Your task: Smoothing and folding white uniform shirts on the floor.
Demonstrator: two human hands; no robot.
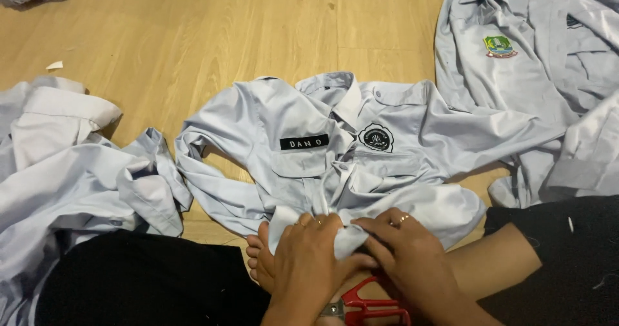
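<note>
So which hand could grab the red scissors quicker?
Probably the right hand: it lies directly over the red scissors, close to the handles. The left hand sits a bit further off, and both hands are pinching the pale shirt hem.

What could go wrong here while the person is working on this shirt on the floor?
The red-handled scissors lie under the hands, close to a bare foot; reaching blindly could nick skin. Both the left hand and right hand bunch the grey shirt, so a cut might catch an extra layer.
</note>
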